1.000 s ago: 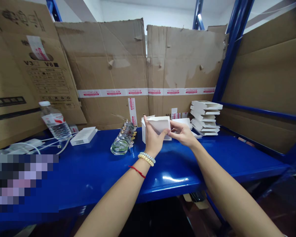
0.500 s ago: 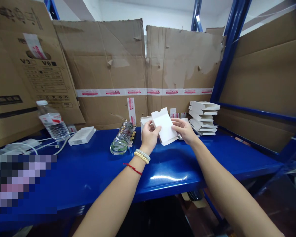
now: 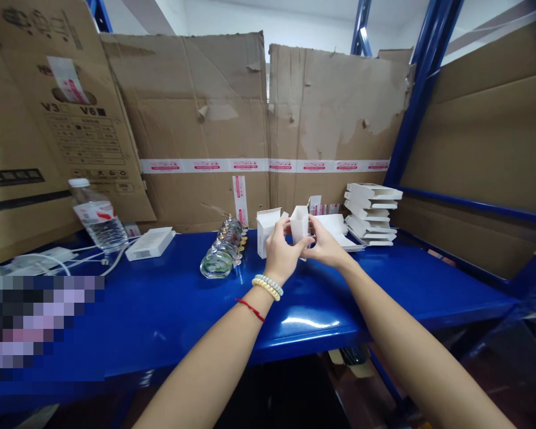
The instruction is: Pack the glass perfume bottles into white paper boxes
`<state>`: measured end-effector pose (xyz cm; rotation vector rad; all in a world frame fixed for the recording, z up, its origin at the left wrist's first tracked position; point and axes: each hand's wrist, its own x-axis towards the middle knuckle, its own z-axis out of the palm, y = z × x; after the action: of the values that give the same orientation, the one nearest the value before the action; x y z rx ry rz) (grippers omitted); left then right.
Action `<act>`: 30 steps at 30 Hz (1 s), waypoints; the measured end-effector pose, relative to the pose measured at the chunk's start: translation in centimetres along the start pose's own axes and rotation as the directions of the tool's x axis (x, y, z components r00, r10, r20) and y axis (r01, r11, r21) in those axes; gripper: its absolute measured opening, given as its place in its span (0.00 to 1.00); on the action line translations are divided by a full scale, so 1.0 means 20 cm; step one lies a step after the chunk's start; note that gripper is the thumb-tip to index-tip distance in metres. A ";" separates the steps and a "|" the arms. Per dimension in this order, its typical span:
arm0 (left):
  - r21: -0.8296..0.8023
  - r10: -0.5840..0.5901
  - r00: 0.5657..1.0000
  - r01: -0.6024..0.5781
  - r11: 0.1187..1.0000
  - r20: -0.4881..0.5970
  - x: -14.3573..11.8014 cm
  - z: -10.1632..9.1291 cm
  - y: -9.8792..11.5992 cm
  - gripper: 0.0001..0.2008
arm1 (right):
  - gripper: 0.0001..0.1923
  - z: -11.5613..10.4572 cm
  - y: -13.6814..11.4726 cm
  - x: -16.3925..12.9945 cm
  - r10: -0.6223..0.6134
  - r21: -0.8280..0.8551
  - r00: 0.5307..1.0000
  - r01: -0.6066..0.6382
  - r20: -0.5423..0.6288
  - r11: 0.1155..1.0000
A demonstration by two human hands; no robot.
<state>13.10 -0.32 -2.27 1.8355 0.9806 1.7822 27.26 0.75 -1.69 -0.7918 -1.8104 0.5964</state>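
A small white carton (image 3: pixel 299 225) is squared up between my two hands, its near end open to view. My left hand (image 3: pixel 284 250) wraps its left side, the thumb across the lower front. My right hand (image 3: pixel 325 243) grips the right side, with its thumb close to the left one. Just behind my left hand stands another white box (image 3: pixel 265 231) with a raised flap. Flat white cartons (image 3: pixel 335 229) lie behind my right hand. To the left, a row of glass bottles (image 3: pixel 218 262) with gold-coloured fittings stretches back toward the cardboard.
Several white cartons (image 3: pixel 370 211) are stacked at the back right. A water bottle (image 3: pixel 96 214), white cables (image 3: pixel 58 262) and a white box (image 3: pixel 150 244) sit left on the blue shelf (image 3: pixel 170 322). Cardboard sheets (image 3: pixel 196 107) form the back wall.
The carton, flat-looking and facing me before, is now turned and opened into a box shape. My hands have come closer together around it.
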 end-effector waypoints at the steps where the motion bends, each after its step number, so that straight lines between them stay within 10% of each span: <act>1: -0.015 0.023 0.999 -0.023 1.000 0.041 -0.01 0.01 0.00 0.26 | 0.44 0.00 0.01 0.00 0.021 0.013 0.999 -0.021 -0.026 1.000; 5: -0.053 0.124 0.983 -0.118 0.992 0.132 -0.02 0.02 0.02 0.20 | 0.42 -0.02 0.05 0.02 0.104 0.070 0.985 -0.094 -0.141 0.993; 13: 0.235 0.121 0.909 -0.027 0.972 -0.400 0.07 -0.10 -0.07 0.29 | 0.36 -0.12 0.12 0.06 0.201 0.301 0.902 -0.083 -0.382 0.950; 30: 0.344 -0.142 0.973 0.199 0.918 -0.184 0.09 -0.11 -0.17 0.35 | 0.30 -0.11 0.02 0.01 0.174 0.605 0.968 -0.028 -0.183 0.796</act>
<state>10.10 2.80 -3.28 1.7620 1.5702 1.7462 29.34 1.24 -1.14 -0.4914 -1.2514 1.0410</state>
